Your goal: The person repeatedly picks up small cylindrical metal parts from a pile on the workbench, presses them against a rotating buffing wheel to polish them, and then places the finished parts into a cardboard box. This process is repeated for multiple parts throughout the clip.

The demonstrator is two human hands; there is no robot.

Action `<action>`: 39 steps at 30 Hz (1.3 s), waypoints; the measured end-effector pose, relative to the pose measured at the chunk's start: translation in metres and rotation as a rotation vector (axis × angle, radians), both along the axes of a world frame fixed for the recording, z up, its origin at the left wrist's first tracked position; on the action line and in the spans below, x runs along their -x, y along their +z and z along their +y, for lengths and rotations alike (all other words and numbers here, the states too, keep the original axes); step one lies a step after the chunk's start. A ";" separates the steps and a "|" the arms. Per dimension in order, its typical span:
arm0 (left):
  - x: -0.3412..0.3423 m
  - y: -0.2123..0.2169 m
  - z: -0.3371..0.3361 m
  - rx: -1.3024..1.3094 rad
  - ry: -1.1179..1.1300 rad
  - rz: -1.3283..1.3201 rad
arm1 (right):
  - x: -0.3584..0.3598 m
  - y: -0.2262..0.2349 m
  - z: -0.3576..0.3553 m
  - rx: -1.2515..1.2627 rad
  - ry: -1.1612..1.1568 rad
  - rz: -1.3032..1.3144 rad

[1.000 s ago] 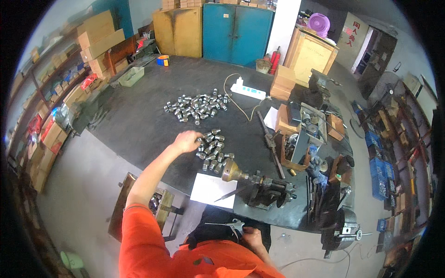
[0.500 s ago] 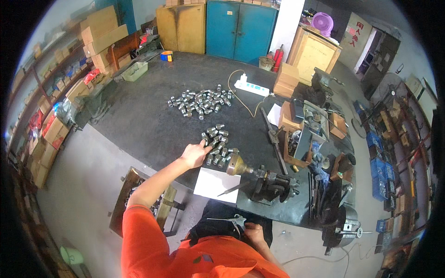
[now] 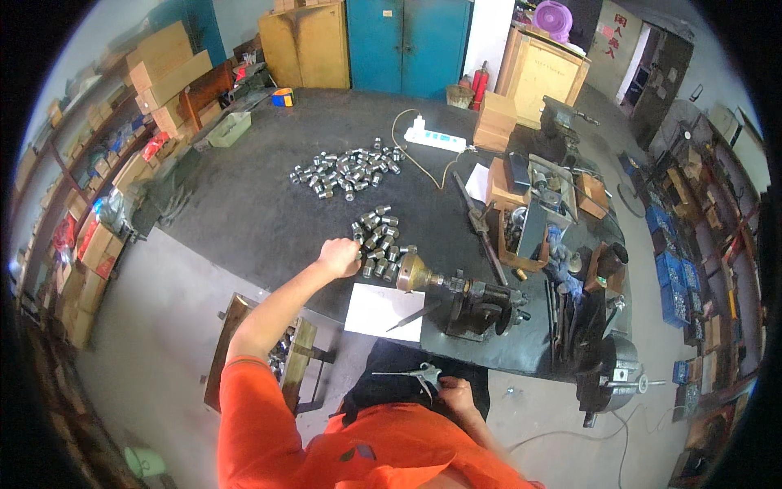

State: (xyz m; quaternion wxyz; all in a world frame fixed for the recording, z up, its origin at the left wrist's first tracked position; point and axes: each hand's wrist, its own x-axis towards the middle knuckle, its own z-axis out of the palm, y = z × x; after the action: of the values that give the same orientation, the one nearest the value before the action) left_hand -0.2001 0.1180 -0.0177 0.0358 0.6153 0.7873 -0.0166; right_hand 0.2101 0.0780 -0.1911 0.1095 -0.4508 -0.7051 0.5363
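My left hand [image 3: 340,257] is closed at the left edge of a small pile of metal fittings [image 3: 383,236], short steel sleeves with hex middles. Whatever its curled fingers hold is hidden. Low in front of my body, my right hand [image 3: 458,396] grips an air blow gun [image 3: 427,375] whose thin nozzle points left. A bigger heap of the same fittings [image 3: 346,173] lies farther back on the dark table. Just right of the small pile is a brass-coloured round fixture [image 3: 414,273] on a bench vise [image 3: 482,310].
A white paper [image 3: 371,310] with a dark file-like tool [image 3: 414,316] lies at the near edge. Below left stands a wooden box [image 3: 303,359] of metal parts. A long bar tool [image 3: 482,232], boxes and a power strip [image 3: 436,140] occupy the right side.
My left hand has drawn slightly left, off the fittings, and its fingers have curled in. The right hand still holds the blow gun. The whole view has shifted a little.
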 end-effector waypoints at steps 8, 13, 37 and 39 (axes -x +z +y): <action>-0.010 0.007 -0.004 -0.112 0.102 -0.081 | -0.007 -0.010 0.001 -0.350 0.106 0.035; -0.046 0.026 -0.055 -0.311 -0.010 -0.191 | -0.003 0.003 -0.002 -0.316 0.038 -0.010; -0.078 0.014 -0.091 -0.474 -0.333 -0.113 | 0.000 0.070 -0.018 -0.495 0.109 -0.011; -0.077 0.018 -0.091 -0.455 -0.325 -0.107 | -0.004 0.085 -0.016 -0.259 0.064 0.099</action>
State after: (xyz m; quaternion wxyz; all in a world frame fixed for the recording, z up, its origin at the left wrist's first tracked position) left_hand -0.1226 0.0268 0.0003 -0.0652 0.7258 0.6587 0.1875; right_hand 0.2146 0.0622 -0.1057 0.1843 -0.3830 -0.7763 0.4655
